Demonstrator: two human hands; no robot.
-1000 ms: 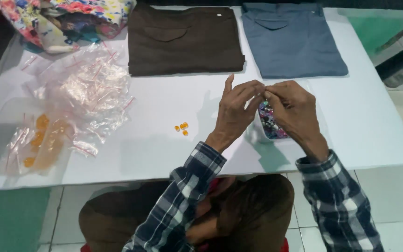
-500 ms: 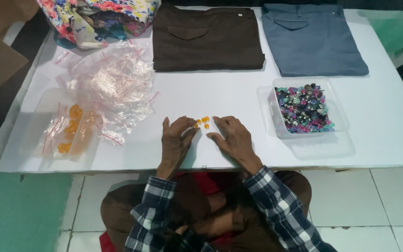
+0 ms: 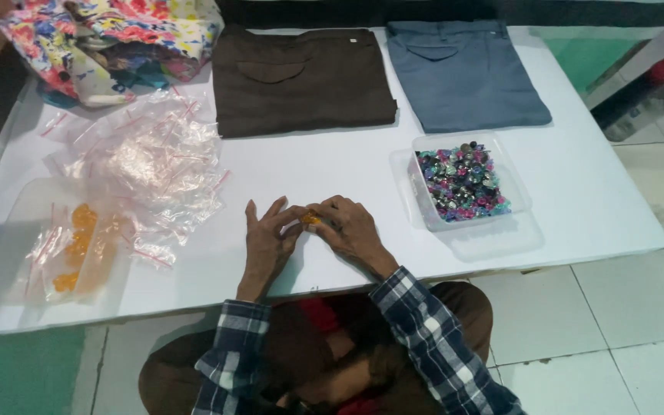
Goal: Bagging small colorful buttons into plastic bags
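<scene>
Head view. The left hand (image 3: 267, 238) and the right hand (image 3: 351, 230) rest together on the white worktop (image 3: 578, 200), near its front edge. Their fingers (image 3: 290, 219) close narrowly from both sides on a few small orange beads (image 3: 310, 220); the beads lie at the point where the fingertips meet, on or just above the worktop surface; which one cannot be told.

Packages, by position:
- Left, near the front edge: clear zip bags with orange beads (image 3: 78, 250) inside, flat, each with a red seal strip.
- Behind these, left of centre: a loose heap of empty clear zip bags (image 3: 155, 165), also with red strips, just beside the left hand.
- Right of the hands, well apart: a clear rectangular plastic tray (image 3: 520, 192) holding mixed-colour beads (image 3: 461, 184), seated on a clear lid.

Other items: a folded brown garment (image 3: 301, 77) and a folded grey-blue garment (image 3: 463, 69) lie side by side at the far edge. A floral cloth bundle (image 3: 109, 42) occupies the far left corner. Plaid sleeves (image 3: 424, 338) cover both forearms. Nothing lies between the hands and the tray.
</scene>
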